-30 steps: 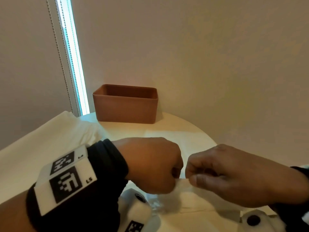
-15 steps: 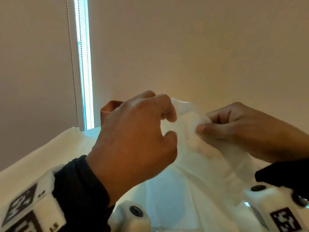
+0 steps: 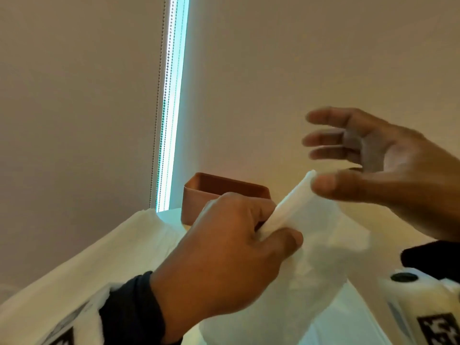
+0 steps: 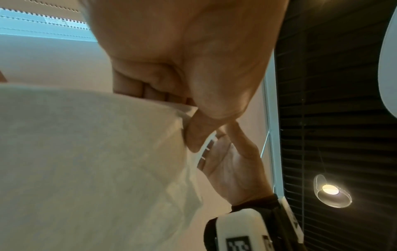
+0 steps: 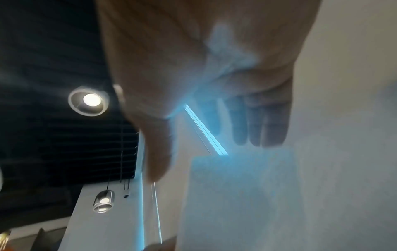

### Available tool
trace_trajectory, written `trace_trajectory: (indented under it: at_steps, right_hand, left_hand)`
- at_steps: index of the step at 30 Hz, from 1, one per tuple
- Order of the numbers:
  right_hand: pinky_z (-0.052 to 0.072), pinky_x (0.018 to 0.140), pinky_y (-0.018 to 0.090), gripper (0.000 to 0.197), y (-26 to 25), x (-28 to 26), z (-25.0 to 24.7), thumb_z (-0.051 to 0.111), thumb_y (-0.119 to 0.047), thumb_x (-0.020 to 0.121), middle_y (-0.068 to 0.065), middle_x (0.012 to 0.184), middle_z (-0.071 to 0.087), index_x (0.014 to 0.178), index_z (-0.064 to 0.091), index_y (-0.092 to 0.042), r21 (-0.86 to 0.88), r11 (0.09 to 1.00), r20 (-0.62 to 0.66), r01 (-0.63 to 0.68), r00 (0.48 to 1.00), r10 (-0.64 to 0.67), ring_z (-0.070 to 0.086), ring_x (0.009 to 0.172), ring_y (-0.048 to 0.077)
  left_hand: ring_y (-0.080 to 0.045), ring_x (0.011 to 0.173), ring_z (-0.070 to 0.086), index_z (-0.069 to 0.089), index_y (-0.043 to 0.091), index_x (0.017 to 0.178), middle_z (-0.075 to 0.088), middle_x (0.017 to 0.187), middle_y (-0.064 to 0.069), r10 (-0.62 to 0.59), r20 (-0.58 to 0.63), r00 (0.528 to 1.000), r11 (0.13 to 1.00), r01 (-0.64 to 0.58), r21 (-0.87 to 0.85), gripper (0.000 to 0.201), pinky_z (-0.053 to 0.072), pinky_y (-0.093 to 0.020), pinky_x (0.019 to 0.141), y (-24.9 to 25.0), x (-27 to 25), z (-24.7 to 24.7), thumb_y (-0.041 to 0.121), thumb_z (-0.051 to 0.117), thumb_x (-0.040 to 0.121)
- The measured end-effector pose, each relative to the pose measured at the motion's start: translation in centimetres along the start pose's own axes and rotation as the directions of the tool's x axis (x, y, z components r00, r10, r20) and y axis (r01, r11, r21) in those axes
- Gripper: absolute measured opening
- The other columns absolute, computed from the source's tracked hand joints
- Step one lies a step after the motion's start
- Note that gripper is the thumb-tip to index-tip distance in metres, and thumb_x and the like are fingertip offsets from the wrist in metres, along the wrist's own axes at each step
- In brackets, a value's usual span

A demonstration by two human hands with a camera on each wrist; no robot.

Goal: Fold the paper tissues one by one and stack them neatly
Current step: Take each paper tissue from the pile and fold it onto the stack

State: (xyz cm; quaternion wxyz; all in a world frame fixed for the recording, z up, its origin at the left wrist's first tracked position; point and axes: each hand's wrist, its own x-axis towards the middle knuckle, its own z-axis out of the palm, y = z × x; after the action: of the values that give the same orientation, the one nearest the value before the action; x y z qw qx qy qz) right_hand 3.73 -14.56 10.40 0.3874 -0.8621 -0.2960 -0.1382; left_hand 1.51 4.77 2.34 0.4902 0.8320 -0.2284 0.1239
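A thin white tissue hangs in the air in front of me, its folded top edge slanting up to the right. My left hand pinches that edge between the thumb and curled fingers; the left wrist view shows the same pinch on the tissue. My right hand is raised at the tissue's upper corner with its fingers spread and straight. Only its thumb lies against the corner. In the right wrist view the right hand is blurred and holds nothing.
A brown rectangular box stands at the back of the round white table, partly behind my left hand. More white tissue sheets lie spread on the left. A wall and a window blind cord rise behind.
Both hands have lifted the tissue up from the table. My right hand has let go of its pinch and spread its fingers. The left hand keeps hold.
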Motion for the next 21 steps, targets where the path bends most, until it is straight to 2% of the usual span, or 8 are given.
trace_trajectory:
  at_steps: [3,6,8,10,13,16,19,21]
  right_hand:
    - [0.046,0.099,0.033,0.095,-1.5,1.1,-0.1,0.083,-0.073,0.032,-0.038,0.136,0.048,0.121,0.05,-0.067,-0.149,0.988,0.302,0.028,0.953,0.019,0.045,0.129,-0.012]
    - [0.059,0.086,0.04,0.038,-2.1,2.4,1.3,0.087,-0.039,0.062,-0.01,0.122,0.069,0.099,0.076,-0.037,-0.061,0.998,0.538,-0.012,0.842,0.043,0.065,0.115,0.011]
    - [0.06,0.063,0.03,0.007,-2.0,3.7,2.4,0.078,-0.015,0.075,0.007,0.087,0.077,0.08,0.079,-0.019,0.168,0.982,0.513,-0.088,0.858,-0.011,0.075,0.079,0.02]
    - [0.054,0.048,0.023,0.013,-1.7,4.8,3.2,0.071,-0.005,0.074,0.007,0.068,0.073,0.07,0.078,-0.015,0.332,0.933,0.448,-0.14,0.894,-0.025,0.07,0.056,0.018]
    - [0.056,0.052,0.03,0.012,-1.0,6.8,4.3,0.069,-0.011,0.073,0.017,0.079,0.074,0.081,0.078,-0.007,0.439,0.876,0.42,-0.198,0.908,-0.005,0.071,0.061,0.026]
    - [0.057,0.054,0.028,0.017,-0.4,8.6,6.3,0.062,-0.011,0.076,0.017,0.082,0.074,0.084,0.075,-0.004,0.49,0.832,0.461,-0.26,0.888,0.006,0.072,0.063,0.026]
    - [0.056,0.052,0.025,0.013,-0.2,9.9,9.1,0.062,-0.007,0.075,0.013,0.073,0.073,0.083,0.07,-0.001,0.526,0.791,0.481,-0.313,0.876,0.027,0.07,0.057,0.021]
    - [0.058,0.063,0.03,0.018,0.4,11.0,11.5,0.071,-0.011,0.073,0.014,0.078,0.074,0.086,0.07,0.001,0.462,0.826,0.461,-0.322,0.883,0.086,0.07,0.063,0.023]
  left_hand:
    - [0.002,0.061,0.061,0.069,0.025,0.075,0.063,0.064,0.022,0.013,0.037,0.999,0.999,-0.011,-0.046,0.024,0.046,-0.01,0.056,-0.2,-0.7,-1.0,0.043,0.057,0.085]
    - [0.002,0.055,0.058,0.067,0.029,0.066,0.06,0.058,0.02,0.019,0.043,0.999,0.993,-0.014,-0.114,0.03,0.04,-0.009,0.053,0.0,-2.0,-2.2,0.045,0.052,0.086]
    - [0.0,0.062,0.064,0.071,0.03,0.076,0.067,0.066,0.018,-0.042,0.07,0.997,0.983,0.054,-0.178,0.035,0.046,-0.016,0.059,-0.2,-3.4,-3.4,0.053,0.048,0.089]
    - [-0.004,0.066,0.068,0.072,0.037,0.087,0.071,0.072,0.017,-0.062,0.024,0.998,0.983,0.065,-0.173,0.025,0.05,-0.024,0.063,-0.6,-4.9,-4.6,0.056,0.056,0.086]
    - [-0.009,0.067,0.073,0.067,0.052,0.094,0.075,0.076,0.013,-0.101,-0.22,0.97,0.991,0.078,-0.112,0.033,0.058,-0.037,0.069,-1.4,-7.0,-6.4,0.045,0.07,0.062]
    - [-0.019,0.056,0.072,0.066,0.055,0.089,0.074,0.065,-0.001,-0.189,-0.434,0.881,0.974,0.11,-0.2,0.041,0.056,-0.044,0.066,-2.0,-8.4,-7.8,0.039,0.089,0.059]
    - [-0.024,0.053,0.071,0.065,0.057,0.092,0.073,0.065,-0.006,-0.242,-0.494,0.835,0.964,0.151,-0.217,0.049,0.056,-0.044,0.057,-2.6,-9.8,-8.8,0.037,0.084,0.051]
    - [-0.022,0.053,0.07,0.069,0.055,0.089,0.075,0.07,0.0,-0.246,-0.546,0.801,0.969,0.179,-0.173,0.033,0.058,-0.045,0.058,-3.3,-10.7,-9.3,0.042,0.068,0.058]
